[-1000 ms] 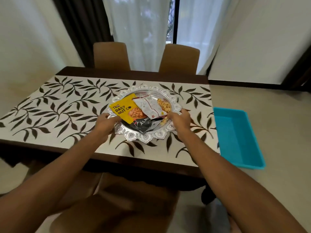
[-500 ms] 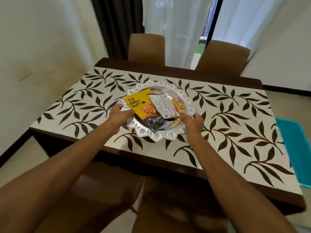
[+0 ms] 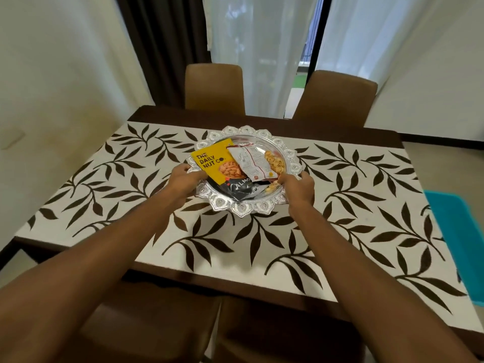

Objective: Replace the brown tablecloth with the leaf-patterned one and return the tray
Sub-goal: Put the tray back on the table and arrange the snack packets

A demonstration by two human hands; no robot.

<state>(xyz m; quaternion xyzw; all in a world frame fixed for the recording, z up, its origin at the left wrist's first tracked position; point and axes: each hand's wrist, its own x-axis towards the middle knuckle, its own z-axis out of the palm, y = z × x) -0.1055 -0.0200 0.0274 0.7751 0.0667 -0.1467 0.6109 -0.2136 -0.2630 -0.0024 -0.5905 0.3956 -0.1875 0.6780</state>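
A round silver tray (image 3: 242,208) with a scalloped rim sits over the middle of the leaf-patterned tablecloth (image 3: 340,231), which covers the dark table. The tray holds a yellow nut packet (image 3: 216,163), a white snack packet (image 3: 252,162) and a black packet (image 3: 242,189). My left hand (image 3: 183,180) grips the tray's left rim. At the right rim, my right hand (image 3: 298,186) grips it too. Whether the tray rests on the cloth or hangs just above it is unclear. No brown tablecloth is in view.
Two brown chairs (image 3: 214,86) (image 3: 335,98) stand at the table's far side, before white curtains. Two more chair seats (image 3: 146,323) lie under the near edge. A turquoise bin (image 3: 461,239) sits on the floor at the right. A wall runs along the left.
Both hands have carried the tray left and farther onto the table, from near its right end toward the middle. My view has swung with it, so the bin has slid to the frame's right edge.
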